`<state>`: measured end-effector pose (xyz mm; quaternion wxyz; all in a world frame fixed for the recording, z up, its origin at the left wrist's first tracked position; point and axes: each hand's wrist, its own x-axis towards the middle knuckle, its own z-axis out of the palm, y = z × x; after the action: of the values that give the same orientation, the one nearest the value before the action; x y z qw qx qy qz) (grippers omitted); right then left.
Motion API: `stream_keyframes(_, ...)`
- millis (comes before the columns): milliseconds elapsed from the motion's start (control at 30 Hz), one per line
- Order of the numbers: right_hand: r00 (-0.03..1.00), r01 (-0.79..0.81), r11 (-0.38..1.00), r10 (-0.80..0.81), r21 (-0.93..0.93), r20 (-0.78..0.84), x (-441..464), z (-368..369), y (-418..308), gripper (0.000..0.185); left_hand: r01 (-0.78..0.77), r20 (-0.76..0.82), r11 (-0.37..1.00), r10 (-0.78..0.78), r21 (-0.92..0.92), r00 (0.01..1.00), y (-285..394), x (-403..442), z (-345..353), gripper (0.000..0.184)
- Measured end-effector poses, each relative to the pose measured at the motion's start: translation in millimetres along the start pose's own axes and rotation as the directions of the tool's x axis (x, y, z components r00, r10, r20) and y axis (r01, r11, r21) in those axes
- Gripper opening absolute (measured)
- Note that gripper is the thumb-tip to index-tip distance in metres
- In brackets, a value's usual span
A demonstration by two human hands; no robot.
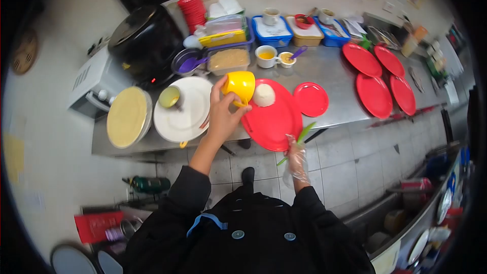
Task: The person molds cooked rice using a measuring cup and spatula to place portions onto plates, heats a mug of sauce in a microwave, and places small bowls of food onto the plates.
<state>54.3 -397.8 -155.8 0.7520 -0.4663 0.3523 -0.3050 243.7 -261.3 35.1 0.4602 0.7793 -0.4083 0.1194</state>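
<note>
My left hand [223, 109] is closed on a yellow cup [240, 84], which is tipped on its side over the left part of a red oval plate [276, 126]. Beside the cup, a rounded mound of white rice [264, 95] sits on that plate. My right hand [297, 161], in a clear plastic glove, is at the plate's near right edge. Its fingers are closed around a long green leaf [306, 132] that sticks out on both sides. Whether this hand also touches the plate, I cannot tell.
A small red plate [311, 99] lies to the right, with several red oval plates [374, 95] farther along. On the left are a white plate [170, 118], a covered round container [128, 117] and a black cooker [144, 38]. Lidded tubs [272, 31] and cups [266, 56] line the back.
</note>
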Motion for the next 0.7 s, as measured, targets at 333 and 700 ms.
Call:
stream_keyframes(333,0.945,-0.144,0.942,0.222,-0.304,0.238,-81.5,-68.3,-113.0,0.041,0.563,-0.428,0.824,-0.532,-0.064,0.731,52.3,-281.4,-156.3,0.03)
stream_keyframes(700,0.013,0.475,0.857,0.22,-0.199,0.976,-303.0,188.5,-93.3,0.043,0.626,-0.376,0.25,-0.923,-0.739,-0.076,167.4,-493.7,-270.1,0.036)
